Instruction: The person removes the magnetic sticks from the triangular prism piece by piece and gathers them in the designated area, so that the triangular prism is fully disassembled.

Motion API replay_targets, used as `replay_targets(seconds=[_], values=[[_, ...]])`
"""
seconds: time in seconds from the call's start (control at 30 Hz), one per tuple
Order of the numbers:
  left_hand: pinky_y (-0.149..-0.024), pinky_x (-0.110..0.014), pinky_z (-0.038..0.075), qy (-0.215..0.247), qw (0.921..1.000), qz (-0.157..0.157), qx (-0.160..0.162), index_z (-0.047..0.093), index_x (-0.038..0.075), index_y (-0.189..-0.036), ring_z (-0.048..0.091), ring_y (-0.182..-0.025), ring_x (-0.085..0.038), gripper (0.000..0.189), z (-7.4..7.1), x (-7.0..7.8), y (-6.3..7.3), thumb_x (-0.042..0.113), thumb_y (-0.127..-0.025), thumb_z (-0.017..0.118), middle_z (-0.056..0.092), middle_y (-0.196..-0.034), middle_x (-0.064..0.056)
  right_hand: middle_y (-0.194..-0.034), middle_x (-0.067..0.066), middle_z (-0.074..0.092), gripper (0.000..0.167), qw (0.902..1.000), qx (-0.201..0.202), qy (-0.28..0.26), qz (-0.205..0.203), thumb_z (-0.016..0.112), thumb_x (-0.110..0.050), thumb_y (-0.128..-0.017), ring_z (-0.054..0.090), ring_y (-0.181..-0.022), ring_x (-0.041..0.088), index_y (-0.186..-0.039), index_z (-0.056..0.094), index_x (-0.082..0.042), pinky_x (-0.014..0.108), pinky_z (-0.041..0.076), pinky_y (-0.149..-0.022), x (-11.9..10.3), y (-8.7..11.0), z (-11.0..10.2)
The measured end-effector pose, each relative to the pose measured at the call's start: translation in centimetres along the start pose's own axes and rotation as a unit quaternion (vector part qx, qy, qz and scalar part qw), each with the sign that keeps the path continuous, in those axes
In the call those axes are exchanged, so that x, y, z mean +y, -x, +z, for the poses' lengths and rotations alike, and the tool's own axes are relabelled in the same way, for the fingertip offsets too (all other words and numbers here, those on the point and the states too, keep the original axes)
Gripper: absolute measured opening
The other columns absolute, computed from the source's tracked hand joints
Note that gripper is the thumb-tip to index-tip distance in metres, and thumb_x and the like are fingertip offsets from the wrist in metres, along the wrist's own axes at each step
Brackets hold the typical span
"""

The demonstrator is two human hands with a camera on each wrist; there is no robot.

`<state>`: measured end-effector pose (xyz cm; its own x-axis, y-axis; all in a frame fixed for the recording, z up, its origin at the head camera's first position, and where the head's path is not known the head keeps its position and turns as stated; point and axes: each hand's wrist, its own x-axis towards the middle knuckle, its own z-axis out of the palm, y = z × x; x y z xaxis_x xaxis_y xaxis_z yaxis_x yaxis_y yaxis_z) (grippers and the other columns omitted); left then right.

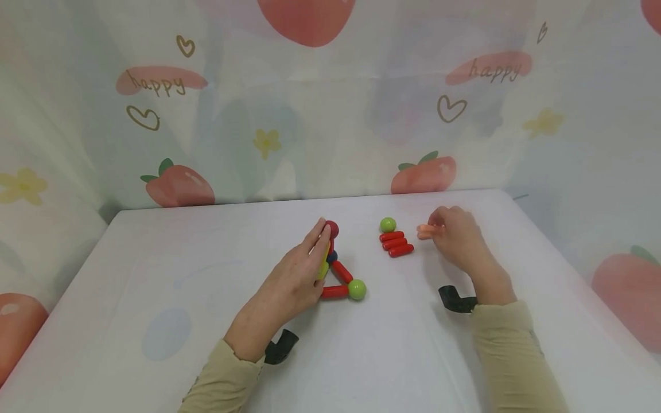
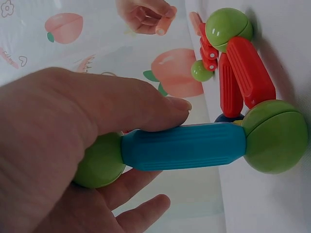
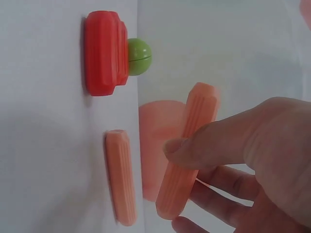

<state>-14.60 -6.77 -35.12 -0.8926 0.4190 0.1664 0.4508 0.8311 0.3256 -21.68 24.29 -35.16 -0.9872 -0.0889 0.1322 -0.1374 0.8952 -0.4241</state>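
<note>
My left hand grips a standing frame of magnetic rods and balls. In the left wrist view its thumb presses along an upright blue rod, and a green ball sits within the hand. Red rods run along the table to another green ball. A red ball tops the far side; the hand hides part of the frame. My right hand pinches an orange rod between thumb and fingers, above the table. A second orange rod lies just below it.
Several loose red rods lie side by side right of the frame, with a loose green ball behind them. Black curved pieces show at both wrists. A printed cloth backdrop rises behind the white table.
</note>
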Motion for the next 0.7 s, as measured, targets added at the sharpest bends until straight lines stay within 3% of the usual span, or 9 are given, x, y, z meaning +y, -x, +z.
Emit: replay_targets(seconds=[0.1, 0.37, 0.7], values=[[-0.101, -0.034, 0.052, 0.0, 1.0, 0.007, 0.006, 0.022, 0.006, -0.157, 0.061, -0.118, -0.026, 0.095, 0.1, -0.1, 0.0, 0.002, -0.081, 0.077, 0.019, -0.166, -0.006, -0.103, 0.024, 0.056, 0.035, 0.9996, -0.017, 0.011, 0.022, 0.07, -0.024, -0.093, 0.05, -0.097, 0.038, -0.11, 0.059, 0.004, 0.05, 0.049, -0.08, 0.5, -0.3, 0.4], [-0.101, -0.034, 0.052, 0.005, 0.9999, 0.008, 0.005, 0.022, 0.006, -0.157, 0.061, -0.118, -0.027, 0.094, 0.0, 0.0, 0.0, 0.002, -0.081, 0.077, 0.019, -0.166, -0.005, -0.107, 0.024, 0.053, 0.021, 0.9949, -0.044, 0.06, 0.068, 0.06, -0.004, -0.091, 0.043, -0.102, 0.041, -0.111, 0.059, -0.001, 0.059, 0.043, -0.085, 1.5, -0.6, 1.1], [-0.101, -0.035, 0.053, -0.002, 0.9998, 0.016, 0.014, 0.023, 0.005, -0.157, 0.062, -0.116, -0.027, 0.095, 0.0, 0.0, 0.1, 0.003, -0.08, 0.079, 0.02, -0.166, -0.007, -0.11, 0.024, 0.052, 0.027, 0.9926, -0.057, 0.071, 0.08, 0.064, -0.006, -0.091, 0.04, -0.107, 0.044, -0.117, 0.058, -0.001, 0.061, 0.041, -0.089, 2.7, -0.6, 2.0]])
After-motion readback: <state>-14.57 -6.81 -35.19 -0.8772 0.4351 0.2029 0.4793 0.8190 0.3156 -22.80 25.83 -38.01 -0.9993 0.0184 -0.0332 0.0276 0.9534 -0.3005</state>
